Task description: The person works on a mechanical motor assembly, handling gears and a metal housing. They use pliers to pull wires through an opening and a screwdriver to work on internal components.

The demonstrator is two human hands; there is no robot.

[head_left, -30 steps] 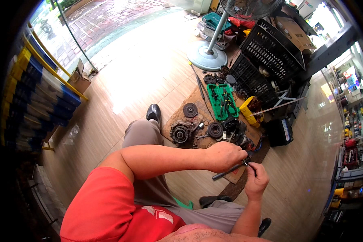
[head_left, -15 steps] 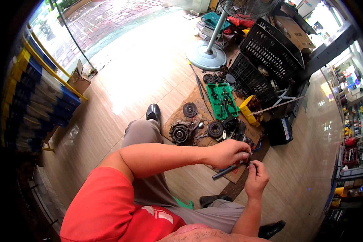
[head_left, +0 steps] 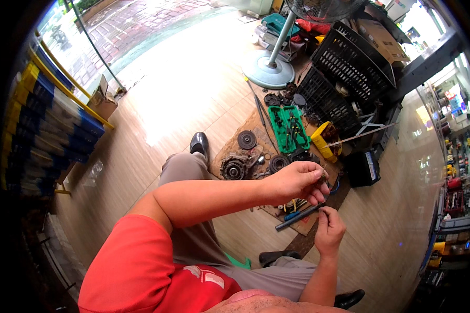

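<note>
My left hand (head_left: 302,182) reaches across from the left, above the cardboard. Its thumb and forefinger are pinched together at a small dark thing too tiny to name. Just below and to the right, my right hand (head_left: 330,230) is closed, thumb against forefinger; what the tips hold, if anything, cannot be made out. A grey tube-like bar (head_left: 299,217) slants between the hands, its far end close to my right fingertips. Beyond my left arm lie a round grooved pulley (head_left: 280,163), a greasy metal housing (head_left: 234,169) and a dark disc (head_left: 246,140).
A green tool case (head_left: 288,128) lies open on the cardboard sheet (head_left: 222,152). Black crates (head_left: 350,62), a yellow container (head_left: 325,140) and a black box-shaped battery (head_left: 361,169) stand to the right. A fan base (head_left: 268,70) is farther back; blue-and-yellow boxes (head_left: 52,120) stand at left.
My left hand has risen slightly away from the right hand, opening a gap between them. More of the grey bar and a blue-handled tool beneath now shows. My right hand has barely shifted.
</note>
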